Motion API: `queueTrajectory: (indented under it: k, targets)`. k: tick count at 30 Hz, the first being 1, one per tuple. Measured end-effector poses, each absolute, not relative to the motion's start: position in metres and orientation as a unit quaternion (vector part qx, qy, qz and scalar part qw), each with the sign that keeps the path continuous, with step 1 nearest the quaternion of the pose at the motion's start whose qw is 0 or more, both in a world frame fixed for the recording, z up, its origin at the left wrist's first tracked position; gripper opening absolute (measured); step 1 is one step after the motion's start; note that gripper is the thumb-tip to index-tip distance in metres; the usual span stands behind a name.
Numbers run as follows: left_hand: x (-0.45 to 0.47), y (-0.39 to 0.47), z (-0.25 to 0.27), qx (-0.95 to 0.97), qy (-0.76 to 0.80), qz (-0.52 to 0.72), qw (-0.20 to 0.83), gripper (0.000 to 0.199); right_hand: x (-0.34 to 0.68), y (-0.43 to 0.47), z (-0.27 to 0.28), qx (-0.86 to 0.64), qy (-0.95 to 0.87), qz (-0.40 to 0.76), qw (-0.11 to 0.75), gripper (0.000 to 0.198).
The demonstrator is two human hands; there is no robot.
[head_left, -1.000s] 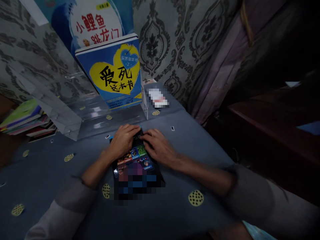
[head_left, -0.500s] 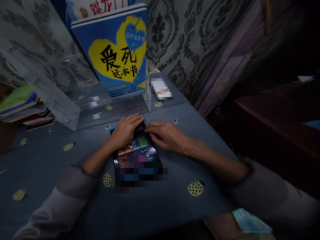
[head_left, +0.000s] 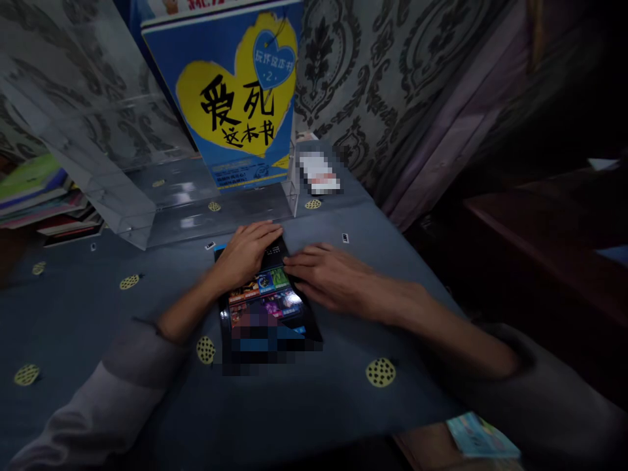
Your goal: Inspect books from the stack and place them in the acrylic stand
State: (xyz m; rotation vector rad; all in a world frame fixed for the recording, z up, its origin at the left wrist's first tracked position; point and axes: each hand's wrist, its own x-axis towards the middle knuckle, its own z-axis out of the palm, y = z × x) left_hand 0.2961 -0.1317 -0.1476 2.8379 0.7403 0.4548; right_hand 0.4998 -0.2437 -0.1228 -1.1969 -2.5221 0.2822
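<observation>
A glossy black book (head_left: 269,282) with rows of small coloured pictures lies on the blue tablecloth; its lower part is blurred out by large pixels. My left hand (head_left: 248,252) rests flat across its upper left, fingers stretched toward the top edge and nothing gripped. At the right edge of the book is my right hand (head_left: 333,275), its fingers extended and touching that edge near the top. The right thumb is partly tucked below the fingers. The right side of the book bulges slightly off the cloth.
Behind the hands a clear acrylic stand (head_left: 220,222) holds a blue picture book (head_left: 179,49) with a yellow heart. A stack of books (head_left: 44,196) lies at the left. A pixelated white item (head_left: 318,173) sits right of the stand. The table's right edge (head_left: 422,255) runs diagonally.
My right hand's fingers have slid a little down along the book's right edge and lie flatter. My left hand stays put on the book. The view has shifted slightly.
</observation>
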Motion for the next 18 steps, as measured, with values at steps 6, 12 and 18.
queueTrajectory:
  k: [6, 12, 18]
  targets:
    - [0.296, -0.132, -0.149, 0.954, 0.235, 0.170, 0.074, 0.051, 0.504, -0.233, -0.134, -0.444, -0.866, 0.117, 0.197, 0.035]
    - [0.295, -0.131, -0.151, 0.952, 0.226, 0.197, 0.067, 0.045, 0.507, -0.219, -0.146, -0.468, -0.850, 0.127, 0.206, 0.042]
    - [0.294, -0.130, -0.151, 0.942, 0.240, 0.220, 0.074, 0.043, 0.506, -0.206, -0.150, -0.460, -0.847, 0.132, 0.229, 0.040]
